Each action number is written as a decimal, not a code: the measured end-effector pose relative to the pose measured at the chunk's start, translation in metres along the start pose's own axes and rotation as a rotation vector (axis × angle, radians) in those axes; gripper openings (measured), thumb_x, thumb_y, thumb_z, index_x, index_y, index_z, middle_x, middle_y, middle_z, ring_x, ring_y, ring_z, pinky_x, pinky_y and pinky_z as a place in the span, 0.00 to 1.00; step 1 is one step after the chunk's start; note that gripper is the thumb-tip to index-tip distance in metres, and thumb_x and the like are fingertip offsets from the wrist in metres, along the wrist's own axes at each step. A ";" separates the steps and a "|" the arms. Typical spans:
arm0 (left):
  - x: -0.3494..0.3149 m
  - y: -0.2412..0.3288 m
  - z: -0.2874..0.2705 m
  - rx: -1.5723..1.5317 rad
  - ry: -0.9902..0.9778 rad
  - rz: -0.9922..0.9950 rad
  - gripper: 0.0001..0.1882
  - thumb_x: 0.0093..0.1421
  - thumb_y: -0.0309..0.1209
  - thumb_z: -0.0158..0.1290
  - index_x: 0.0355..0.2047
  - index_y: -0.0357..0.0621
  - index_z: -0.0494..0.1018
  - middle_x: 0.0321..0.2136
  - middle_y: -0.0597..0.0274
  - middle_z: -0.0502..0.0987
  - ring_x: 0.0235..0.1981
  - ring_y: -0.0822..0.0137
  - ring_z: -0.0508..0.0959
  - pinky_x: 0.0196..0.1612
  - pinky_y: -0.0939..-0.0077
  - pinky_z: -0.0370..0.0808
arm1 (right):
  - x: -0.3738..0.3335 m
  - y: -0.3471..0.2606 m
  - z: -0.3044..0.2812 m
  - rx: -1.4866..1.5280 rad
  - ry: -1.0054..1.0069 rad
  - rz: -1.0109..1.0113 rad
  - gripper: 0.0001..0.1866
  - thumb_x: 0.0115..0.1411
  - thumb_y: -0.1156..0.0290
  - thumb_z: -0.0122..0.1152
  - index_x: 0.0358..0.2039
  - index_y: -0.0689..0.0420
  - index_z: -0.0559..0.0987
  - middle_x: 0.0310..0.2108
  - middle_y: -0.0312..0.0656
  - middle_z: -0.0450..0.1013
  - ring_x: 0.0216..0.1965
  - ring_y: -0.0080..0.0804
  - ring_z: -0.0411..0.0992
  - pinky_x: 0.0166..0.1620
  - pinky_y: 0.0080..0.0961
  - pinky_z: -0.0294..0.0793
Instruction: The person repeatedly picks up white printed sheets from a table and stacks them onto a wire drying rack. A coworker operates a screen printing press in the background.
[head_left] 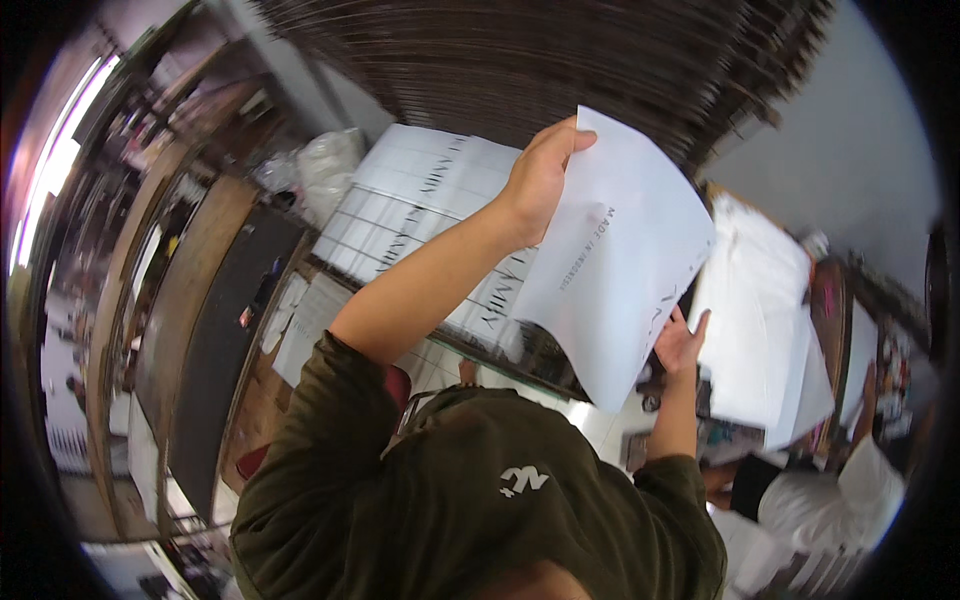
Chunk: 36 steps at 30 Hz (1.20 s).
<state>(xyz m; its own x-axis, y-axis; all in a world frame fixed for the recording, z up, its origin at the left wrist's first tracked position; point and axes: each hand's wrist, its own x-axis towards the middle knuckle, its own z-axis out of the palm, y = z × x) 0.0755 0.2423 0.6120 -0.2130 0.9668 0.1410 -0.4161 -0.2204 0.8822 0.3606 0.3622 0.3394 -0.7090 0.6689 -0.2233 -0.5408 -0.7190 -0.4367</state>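
Note:
My left hand point(545, 180) reaches forward and pinches the upper left corner of a large, thin white sheet point(625, 230) with dark printing, its thumb on the near face. The sheet hangs bowed in the air in front of me, its lower end curling down. My right hand point(682, 345) is at the sheet's lower right edge, thumb and fingers apart. Whether its fingertips touch the sheet is hard to make out. Beneath my left forearm, more printed white sheets point(410, 195) lie on a wire-grid shelf.
Beyond stands a dark rack point(540, 60) of many close wire shelves. A pile of white sheets point(745, 320) lies to the right. Clear plastic bags point(328, 170) and a long dark-topped bench point(225, 310) are at left. Another person in a white shirt point(830, 500) is at lower right.

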 end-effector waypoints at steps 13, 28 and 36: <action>-0.135 0.060 -0.346 0.546 0.707 -0.092 0.08 0.55 0.36 0.52 0.29 0.46 0.71 0.24 0.72 0.69 0.25 0.78 0.66 0.28 0.82 0.63 | 0.128 0.128 0.118 -0.971 -0.076 0.105 0.09 0.52 0.76 0.51 0.36 0.56 0.71 0.30 0.34 0.72 0.29 0.21 0.70 0.29 0.17 0.69; -0.133 0.070 -0.745 1.291 1.141 -0.203 0.15 0.47 0.39 0.56 0.30 0.42 0.77 0.26 0.55 0.78 0.30 0.58 0.78 0.35 0.69 0.72 | 0.286 0.442 0.205 -0.799 -0.016 0.551 0.12 0.53 0.79 0.52 0.39 0.55 0.65 0.25 0.36 0.67 0.23 0.21 0.66 0.26 0.21 0.72; -0.091 0.082 -0.700 1.296 1.064 0.303 0.20 0.49 0.36 0.58 0.41 0.41 0.71 0.39 0.52 0.75 0.42 0.57 0.75 0.44 0.68 0.70 | 0.379 0.521 0.203 -0.634 0.138 0.432 0.14 0.52 0.81 0.51 0.38 0.53 0.62 0.24 0.37 0.65 0.23 0.25 0.66 0.29 0.26 0.74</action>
<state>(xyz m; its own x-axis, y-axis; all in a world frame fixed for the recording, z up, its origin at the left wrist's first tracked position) -0.5577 0.0461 0.3569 -0.8199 0.2880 0.4949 0.5725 0.3952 0.7184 -0.2815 0.2027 0.2045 -0.7129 0.4013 -0.5751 0.1619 -0.7037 -0.6918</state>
